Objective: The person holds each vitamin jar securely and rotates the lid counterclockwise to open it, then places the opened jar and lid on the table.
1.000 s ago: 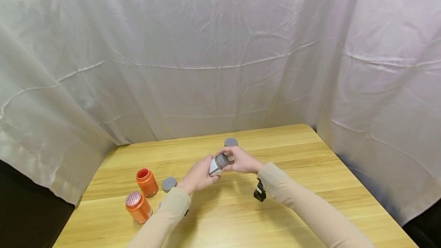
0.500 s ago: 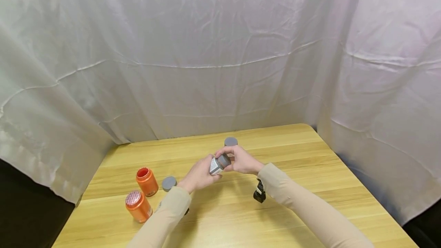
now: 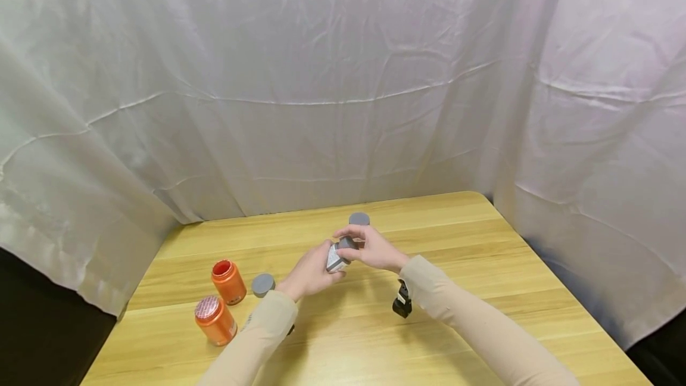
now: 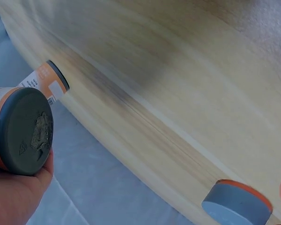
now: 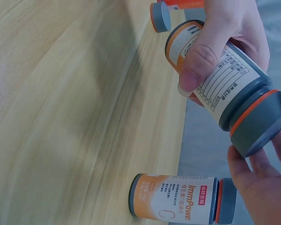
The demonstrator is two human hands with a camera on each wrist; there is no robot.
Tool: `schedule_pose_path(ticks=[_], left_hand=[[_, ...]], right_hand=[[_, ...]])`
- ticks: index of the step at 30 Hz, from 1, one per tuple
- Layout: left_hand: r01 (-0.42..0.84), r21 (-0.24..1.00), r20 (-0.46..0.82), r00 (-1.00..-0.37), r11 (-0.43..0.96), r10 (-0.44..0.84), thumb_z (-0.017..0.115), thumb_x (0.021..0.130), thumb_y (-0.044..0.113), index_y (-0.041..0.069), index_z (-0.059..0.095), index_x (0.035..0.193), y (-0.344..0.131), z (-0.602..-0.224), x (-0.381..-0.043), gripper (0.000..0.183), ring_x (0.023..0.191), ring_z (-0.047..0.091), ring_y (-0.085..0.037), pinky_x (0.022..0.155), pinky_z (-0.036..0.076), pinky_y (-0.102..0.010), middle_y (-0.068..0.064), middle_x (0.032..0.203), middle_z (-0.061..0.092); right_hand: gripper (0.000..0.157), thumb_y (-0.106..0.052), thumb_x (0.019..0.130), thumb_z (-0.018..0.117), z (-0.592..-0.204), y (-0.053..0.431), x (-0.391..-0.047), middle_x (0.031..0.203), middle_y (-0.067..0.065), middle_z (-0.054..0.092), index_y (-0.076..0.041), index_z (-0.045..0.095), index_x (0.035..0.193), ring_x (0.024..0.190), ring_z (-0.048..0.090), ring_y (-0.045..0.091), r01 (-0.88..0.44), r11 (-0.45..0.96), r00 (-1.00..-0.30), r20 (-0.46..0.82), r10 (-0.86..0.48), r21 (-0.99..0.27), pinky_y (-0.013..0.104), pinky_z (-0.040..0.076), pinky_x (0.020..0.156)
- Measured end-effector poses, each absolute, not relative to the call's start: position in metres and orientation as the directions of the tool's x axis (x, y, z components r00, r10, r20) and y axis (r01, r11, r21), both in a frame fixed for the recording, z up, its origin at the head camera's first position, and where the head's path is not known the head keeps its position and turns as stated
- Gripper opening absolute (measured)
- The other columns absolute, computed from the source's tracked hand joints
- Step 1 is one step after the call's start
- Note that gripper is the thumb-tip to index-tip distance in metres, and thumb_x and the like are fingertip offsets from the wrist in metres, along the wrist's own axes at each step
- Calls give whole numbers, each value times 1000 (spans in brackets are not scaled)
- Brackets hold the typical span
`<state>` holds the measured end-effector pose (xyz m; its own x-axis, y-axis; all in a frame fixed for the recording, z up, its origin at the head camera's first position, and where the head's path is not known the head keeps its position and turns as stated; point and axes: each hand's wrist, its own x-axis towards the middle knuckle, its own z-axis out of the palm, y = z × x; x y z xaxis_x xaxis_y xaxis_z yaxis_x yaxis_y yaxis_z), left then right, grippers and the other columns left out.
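Note:
My left hand (image 3: 309,273) grips the body of a tilted grey supplement bottle (image 3: 334,260) with a white and orange label, its thumb lying along the label in the right wrist view. At the bottle's upper end, fingers and thumb of my right hand (image 3: 377,250) hold the grey screw cap (image 5: 260,123). An orange ring shows just under that cap. The bottle's dark base (image 4: 30,133) faces the left wrist camera. Just beyond my right hand stands a second, capped bottle (image 5: 173,199) of the same kind, mostly hidden by the hand in the head view.
Left on the wooden table (image 3: 343,338) stand an uncapped orange bottle (image 3: 229,285) with a red inside and an orange bottle with a foil-like top (image 3: 216,321). A loose grey cap (image 3: 263,285) lies beside them. Pale curtains (image 3: 321,136) hang behind the table and along its sides.
My right thumb has come round onto the near side of the cap, and the fingers have shifted slightly over it. My left hand and the bottle stay nearly in place.

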<state>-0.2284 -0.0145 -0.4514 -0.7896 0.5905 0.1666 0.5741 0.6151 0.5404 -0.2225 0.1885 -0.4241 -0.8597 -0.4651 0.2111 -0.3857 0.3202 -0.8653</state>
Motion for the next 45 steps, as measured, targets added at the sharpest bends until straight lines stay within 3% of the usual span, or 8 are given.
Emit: schedule_pose_path(ticks=[6, 13, 22, 32, 39, 45], left_hand=[[585, 515, 176, -787, 627, 591, 77, 86, 24, 6, 52, 124, -14, -449, -228, 49, 88, 64, -14, 77, 54, -31, -4, 104, 67], [588, 479, 190, -794, 651, 577, 78, 85, 23, 5, 53, 125, -14, -449, -228, 50, 87, 64, -15, 76, 54, -32, -6, 104, 67], [615, 418, 220, -783, 669, 582, 79, 84, 22, 6, 55, 119, -14, -449, -229, 46, 85, 62, -13, 75, 53, -30, -4, 102, 66], [627, 389, 233, -776, 675, 586, 79, 82, 21, 6, 55, 116, -14, -449, -229, 44, 84, 61, -14, 75, 53, -32, -3, 100, 65], [616, 405, 213, -782, 675, 586, 79, 84, 21, 6, 55, 118, -15, -449, -229, 44, 86, 62, -14, 76, 54, -32, -3, 101, 65], [610, 420, 207, -785, 672, 583, 78, 85, 21, 6, 55, 118, -16, -450, -229, 43, 86, 63, -14, 77, 54, -32, -4, 102, 66]], right_hand=[[47, -22, 98, 66, -422, 189, -222, 141, 20, 57, -4, 53, 139, 129, 57, 39, -298, 357, -913, 155, -377, -885, 47, 49, 108], [55, -46, 95, 66, -421, 190, -223, 129, 14, 64, -6, 58, 132, 114, 64, 24, -69, 417, -972, -33, -233, -906, 39, 57, 93], [61, -46, 96, 63, -414, 188, -221, 127, 19, 63, 3, 56, 131, 102, 67, 22, 137, 346, -951, -221, -218, -928, 41, 59, 92], [43, -37, 95, 66, -412, 184, -221, 115, 14, 68, 1, 67, 116, 94, 65, 16, 154, 345, -947, -239, -216, -926, 30, 61, 80], [41, -33, 93, 70, -411, 182, -221, 121, 16, 67, -1, 67, 118, 99, 66, 19, 148, 375, -949, -238, -205, -915, 32, 61, 81], [46, -33, 91, 72, -410, 183, -222, 112, 14, 65, 0, 63, 122, 94, 67, 19, 106, 411, -951, -213, -224, -905, 33, 60, 83]])
